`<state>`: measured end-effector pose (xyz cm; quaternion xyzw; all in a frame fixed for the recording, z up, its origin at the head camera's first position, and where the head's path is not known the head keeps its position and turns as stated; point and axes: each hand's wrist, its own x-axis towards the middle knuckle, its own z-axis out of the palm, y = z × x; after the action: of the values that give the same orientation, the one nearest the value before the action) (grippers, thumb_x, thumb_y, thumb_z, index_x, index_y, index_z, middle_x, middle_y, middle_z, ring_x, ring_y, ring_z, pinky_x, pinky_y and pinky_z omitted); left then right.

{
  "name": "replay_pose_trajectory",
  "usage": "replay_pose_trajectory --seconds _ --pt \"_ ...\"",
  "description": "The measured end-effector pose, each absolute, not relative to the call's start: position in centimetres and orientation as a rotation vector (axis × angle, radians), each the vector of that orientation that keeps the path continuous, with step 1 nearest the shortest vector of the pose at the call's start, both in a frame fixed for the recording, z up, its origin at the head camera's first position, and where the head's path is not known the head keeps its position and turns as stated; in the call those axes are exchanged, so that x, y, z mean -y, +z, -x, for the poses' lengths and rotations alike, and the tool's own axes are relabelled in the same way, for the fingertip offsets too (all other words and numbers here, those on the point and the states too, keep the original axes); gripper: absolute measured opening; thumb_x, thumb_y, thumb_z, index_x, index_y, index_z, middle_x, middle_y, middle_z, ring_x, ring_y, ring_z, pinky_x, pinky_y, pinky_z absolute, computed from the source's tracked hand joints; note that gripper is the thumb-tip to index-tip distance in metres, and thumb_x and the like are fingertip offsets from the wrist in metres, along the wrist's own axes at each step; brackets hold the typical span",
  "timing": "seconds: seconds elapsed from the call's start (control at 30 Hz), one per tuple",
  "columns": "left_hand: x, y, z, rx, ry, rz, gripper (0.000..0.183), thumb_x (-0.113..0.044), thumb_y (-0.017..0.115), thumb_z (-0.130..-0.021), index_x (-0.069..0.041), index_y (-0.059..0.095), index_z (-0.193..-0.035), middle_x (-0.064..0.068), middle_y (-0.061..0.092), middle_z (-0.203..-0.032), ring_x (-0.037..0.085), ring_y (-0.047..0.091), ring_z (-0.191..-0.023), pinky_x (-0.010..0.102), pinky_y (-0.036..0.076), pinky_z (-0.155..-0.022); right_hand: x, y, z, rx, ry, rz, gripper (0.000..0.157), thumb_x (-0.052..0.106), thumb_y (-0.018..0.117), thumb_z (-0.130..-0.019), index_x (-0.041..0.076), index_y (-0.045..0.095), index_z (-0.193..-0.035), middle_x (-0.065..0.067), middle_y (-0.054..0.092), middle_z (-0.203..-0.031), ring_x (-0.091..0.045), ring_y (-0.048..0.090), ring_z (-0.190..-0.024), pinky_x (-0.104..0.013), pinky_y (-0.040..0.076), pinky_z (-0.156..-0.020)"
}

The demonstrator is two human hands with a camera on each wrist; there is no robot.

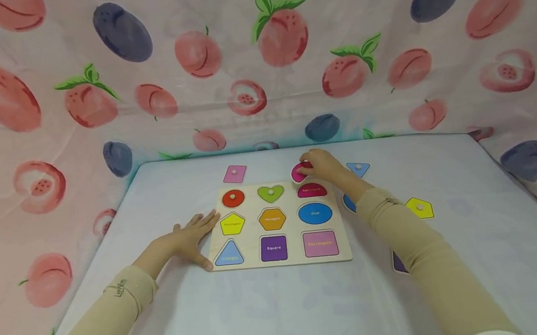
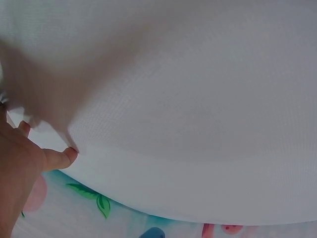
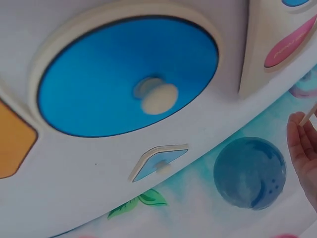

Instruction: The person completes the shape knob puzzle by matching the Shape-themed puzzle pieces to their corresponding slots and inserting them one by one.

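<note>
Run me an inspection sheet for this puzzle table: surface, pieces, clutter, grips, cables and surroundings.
Surface: white table, under the board and pieces.
Job's things: puzzle board with red circle and green heart seated; pink rectangle, blue triangle, blue oval, yellow pentagon, purple square and an orange piece lie loose off the board. The right arm partly hides the oval and square in the head view.
Clutter: nothing seen.
Grips: left hand spread along the board's left edge; right hand holds the magenta half-round near its matching recess.
Cables: nothing seen.
Surroundings: fruit-print fabric behind the table and at both sides.
</note>
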<state>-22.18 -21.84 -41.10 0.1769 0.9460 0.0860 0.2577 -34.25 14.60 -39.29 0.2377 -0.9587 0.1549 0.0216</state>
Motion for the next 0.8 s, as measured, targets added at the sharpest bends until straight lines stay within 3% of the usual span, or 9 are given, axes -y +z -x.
replay_pose_trajectory --seconds 0.47,0.67,0.8 --pt "21.8 -41.2 22.3 -2.569 0.243 -0.492 0.125 -0.053 0.082 -0.06 -0.018 0.006 -0.153 0.007 0.002 -0.161 0.041 0.002 -0.144 0.076 0.005 -0.103 -15.7 -39.8 32.2 2.995 0.406 -0.607 0.04 0.027 0.065 -0.089 -0.005 0.062 -0.112 -0.021 0.064 -0.101 -0.031 0.06 -0.092 -0.039 0.054 -0.086" --pt "21.9 -41.2 22.3 -2.571 0.243 -0.485 0.125 -0.052 0.082 -0.06 -0.018 0.006 -0.153 0.007 0.002 -0.161 0.041 0.002 -0.144 0.076 0.004 -0.103 -15.7 -40.1 31.6 3.005 0.279 -0.577 0.035 0.034 0.066 -0.088 -0.001 0.06 -0.085 -0.013 0.061 -0.075 -0.024 0.054 -0.069 -0.033 0.051 -0.065" --pt "21.9 -41.3 22.2 -2.572 0.239 -0.484 0.125 -0.052 0.082 -0.06 -0.018 0.006 -0.153 0.007 0.002 -0.161 0.041 0.002 -0.144 0.076 0.005 -0.103 -15.6 -40.6 31.2 2.974 0.169 -0.577 0.042 0.039 0.066 -0.086 0.003 0.052 -0.07 -0.01 0.054 -0.064 -0.021 0.05 -0.059 -0.032 0.045 -0.053"
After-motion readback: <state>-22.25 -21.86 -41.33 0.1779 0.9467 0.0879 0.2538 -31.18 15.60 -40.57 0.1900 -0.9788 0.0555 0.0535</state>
